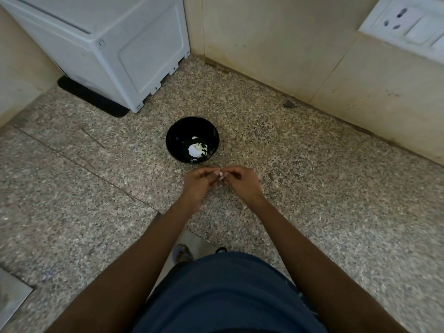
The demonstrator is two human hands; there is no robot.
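White piece [219, 174] between both hands [199, 183] [241, 182]

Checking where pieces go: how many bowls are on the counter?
1. The bowl sits on the counter just beyond the left hand and right hand, which pinch a white piece. Another could hide behind the appliance.

Home kitchen, granite counter [312, 188], wall socket [406, 24]
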